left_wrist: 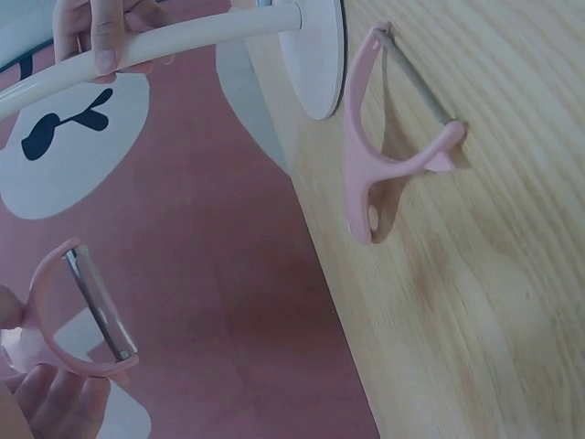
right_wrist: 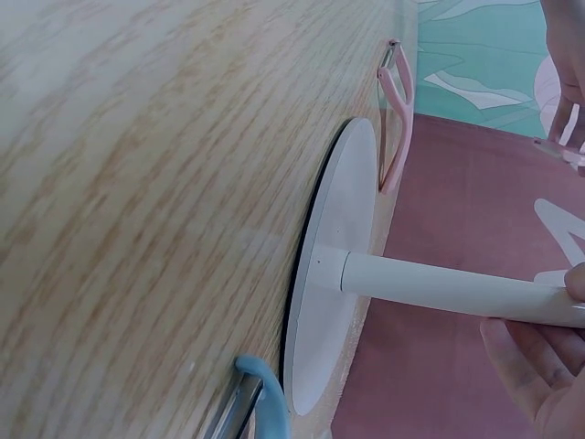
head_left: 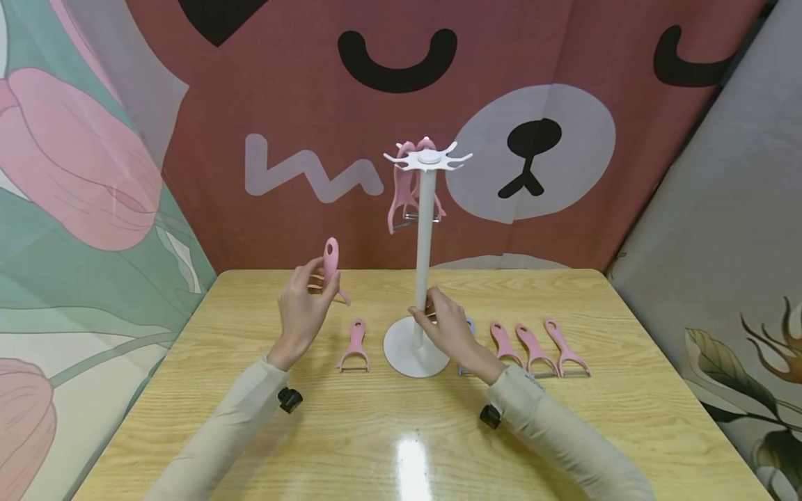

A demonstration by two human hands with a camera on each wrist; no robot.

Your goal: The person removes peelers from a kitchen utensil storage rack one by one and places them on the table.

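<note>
My left hand (head_left: pixel 303 304) holds a pink peeler (head_left: pixel 331 259) by its handle, up off the table, with the handle's holed end upward; its metal blade (left_wrist: pixel 99 304) shows in the left wrist view. My right hand (head_left: pixel 448 325) grips the lower pole of a white stand (head_left: pixel 425 240), fingers and thumb around it. The stand is upright on its round base (head_left: pixel 401 351). From the hooked top (head_left: pixel 429 158) hang pink peelers (head_left: pixel 402 191), on the far left side. Another pink peeler (head_left: pixel 356 346) lies on the table left of the base.
Right of the stand lie several pink peelers (head_left: pixel 531 342) in a row. A blue peeler (right_wrist: pixel 267 393) lies beside the base, partly hidden behind my right hand in the head view. The wooden table (head_left: pixel 313 445) ends at a patterned cloth backdrop (head_left: pixel 288 90).
</note>
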